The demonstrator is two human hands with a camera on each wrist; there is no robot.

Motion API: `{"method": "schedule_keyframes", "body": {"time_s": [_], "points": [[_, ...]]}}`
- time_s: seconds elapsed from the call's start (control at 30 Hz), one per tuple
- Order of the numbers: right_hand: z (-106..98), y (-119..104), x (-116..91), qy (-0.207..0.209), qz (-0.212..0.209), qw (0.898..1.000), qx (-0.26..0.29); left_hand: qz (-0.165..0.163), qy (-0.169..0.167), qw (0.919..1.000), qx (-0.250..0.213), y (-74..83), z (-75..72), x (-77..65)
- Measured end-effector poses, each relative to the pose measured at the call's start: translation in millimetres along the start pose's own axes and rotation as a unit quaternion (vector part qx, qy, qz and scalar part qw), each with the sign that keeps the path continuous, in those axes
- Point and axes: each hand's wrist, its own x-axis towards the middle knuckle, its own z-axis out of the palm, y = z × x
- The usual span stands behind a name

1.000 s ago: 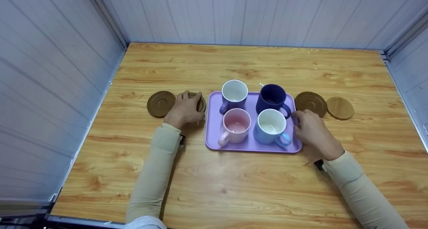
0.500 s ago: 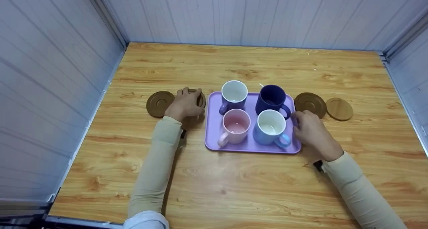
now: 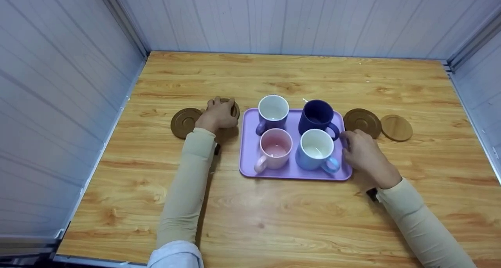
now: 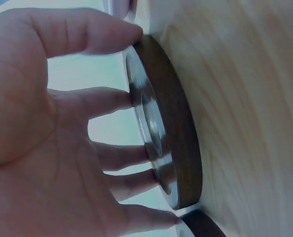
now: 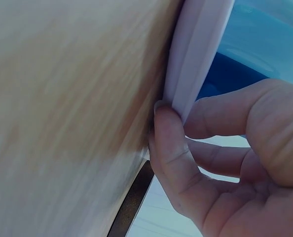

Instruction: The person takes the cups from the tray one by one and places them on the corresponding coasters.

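Left hand [image 3: 218, 115] grips a coaster [image 4: 172, 128], now nearer twelve. Right hand [image 3: 362, 152] pinches the tray [image 3: 249, 150] at three o'clock; four mugs [image 3: 276, 150] inside.

tray [image 3: 294, 172] mid bench [image 3: 250, 221], 4 mugs [image 3: 276, 148] on it: 2 in front, 2 behind. l of tray, 2 coasters [image 3: 183, 123], l hand [image 3: 218, 114] on inner one; r of tray, 2 more coasters [image 3: 397, 128] side by side, r hand [image 3: 362, 152] at tray's r edge.
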Motion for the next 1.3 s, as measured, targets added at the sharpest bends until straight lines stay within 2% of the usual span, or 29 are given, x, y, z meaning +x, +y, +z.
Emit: {"method": "schedule_keyframes", "body": {"time_s": [0.4,0.67,0.93,1.17,1.3], "points": [[1,2,0,0.005,0.0,1.0,-0.007,-0.008,-0.029,0.9993,-0.022,4.0,-6.9,16.2],[1,1,0,0.007,0.0,1.0,0.001,-0.007,-0.01,0.9996,-0.024,8.2,-7.9,28.3],[3,0,0,0.009,-0.005,1.0,-0.003,0.015,0.009,0.9996,-0.022,11.2,-7.9,41.1],[4,0,0,0.009,-0.005,1.0,-0.004,0.018,0.039,0.9988,-0.025,18.0,-8.0,52.0],[4,0,0,0.018,-0.01,1.0,-0.007,0.025,0.044,0.9986,-0.018,22.5,-9.3,59.0]]}}
